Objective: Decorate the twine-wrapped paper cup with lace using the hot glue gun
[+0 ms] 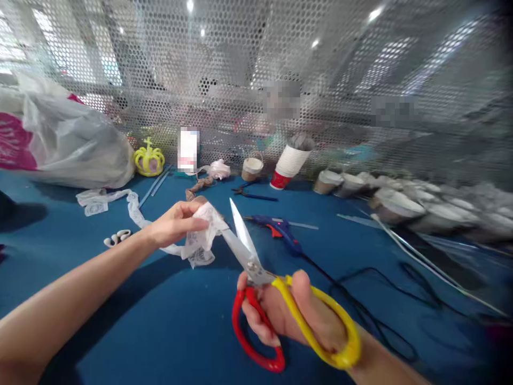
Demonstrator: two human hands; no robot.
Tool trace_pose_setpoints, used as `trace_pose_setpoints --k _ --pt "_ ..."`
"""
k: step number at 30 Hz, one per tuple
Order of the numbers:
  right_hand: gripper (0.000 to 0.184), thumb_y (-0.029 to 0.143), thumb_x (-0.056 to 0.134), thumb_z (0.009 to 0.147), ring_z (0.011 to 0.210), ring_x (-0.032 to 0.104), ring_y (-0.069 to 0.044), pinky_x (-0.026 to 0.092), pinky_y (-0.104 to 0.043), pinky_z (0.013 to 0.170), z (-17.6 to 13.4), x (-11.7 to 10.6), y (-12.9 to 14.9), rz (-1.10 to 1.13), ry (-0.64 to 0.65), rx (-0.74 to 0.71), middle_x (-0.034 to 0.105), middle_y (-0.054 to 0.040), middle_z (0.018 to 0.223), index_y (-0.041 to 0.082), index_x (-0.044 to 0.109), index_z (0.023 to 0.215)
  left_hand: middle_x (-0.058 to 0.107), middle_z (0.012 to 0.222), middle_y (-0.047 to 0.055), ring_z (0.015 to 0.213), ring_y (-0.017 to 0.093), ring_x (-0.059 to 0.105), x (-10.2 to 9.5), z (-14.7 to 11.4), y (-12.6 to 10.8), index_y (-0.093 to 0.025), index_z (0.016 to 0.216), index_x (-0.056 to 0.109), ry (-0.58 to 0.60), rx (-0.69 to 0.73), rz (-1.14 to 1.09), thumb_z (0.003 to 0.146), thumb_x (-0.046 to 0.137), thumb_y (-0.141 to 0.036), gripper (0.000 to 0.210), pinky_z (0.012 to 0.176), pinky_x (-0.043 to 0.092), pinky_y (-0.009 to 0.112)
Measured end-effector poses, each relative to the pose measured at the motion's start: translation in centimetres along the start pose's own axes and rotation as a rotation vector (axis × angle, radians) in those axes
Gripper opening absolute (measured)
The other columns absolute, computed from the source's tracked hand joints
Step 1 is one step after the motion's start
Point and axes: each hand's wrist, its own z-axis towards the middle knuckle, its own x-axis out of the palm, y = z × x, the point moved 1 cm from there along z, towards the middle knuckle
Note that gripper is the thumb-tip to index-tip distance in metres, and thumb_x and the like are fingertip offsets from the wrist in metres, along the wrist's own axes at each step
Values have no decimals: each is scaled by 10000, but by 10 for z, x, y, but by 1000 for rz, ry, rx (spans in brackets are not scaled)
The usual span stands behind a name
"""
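Note:
Between the fingers and thumb of my left hand is white lace ribbon, bunched at its end. The rest of the strip trails left across the blue table. My right hand grips scissors with one red and one yellow handle. Their blades are spread apart, and the lower blade meets the right edge of the lace. Just beyond the blades lies a blue glue gun with a red trigger, a clear glue stick near it.
A yellow crown, a phone, stacked paper cups and pliers stand or lie along the back. Several small cups line the right. A plastic bag fills the left. The black cord curls at right.

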Motion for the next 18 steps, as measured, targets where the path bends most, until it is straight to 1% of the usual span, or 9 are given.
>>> trace_pose_setpoints --k 6,10,12,15,18 --pt "674 712 547 635 584 522 -119 356 -219 499 -1 -1 -3 26 5 23 556 -51 751 147 580 1001 641 607 29 531 104 567 1 -4 3 -86 677 648 107 -33 95 634 740 -299 236 525 453 207" --pt "689 723 545 626 575 514 -117 349 -218 499 1 1 -1 19 25 19 542 -45 728 149 588 1005 656 674 52 569 113 580 3 -3 3 -81 757 661 176 -55 140 669 715 -333 273 537 453 207" --pt "710 736 532 622 570 501 -111 340 -216 498 1 1 0 10 24 6 532 -40 721 154 588 1024 644 662 39 548 97 565 3 -3 4 -86 776 653 177 -64 138 678 708 -335 273 515 440 190" --pt "723 742 504 642 545 455 -88 315 -210 489 1 2 2 5 4 -16 511 -27 717 158 583 1061 580 586 -15 457 48 481 3 -4 4 -101 801 628 148 -94 135 691 702 -322 258 424 370 142" --pt "698 745 471 665 513 399 -65 278 -197 468 0 2 2 6 -9 -23 480 -10 699 165 593 1033 538 581 -36 436 29 430 5 -5 3 -106 826 610 145 -113 169 700 692 -336 274 386 330 122"
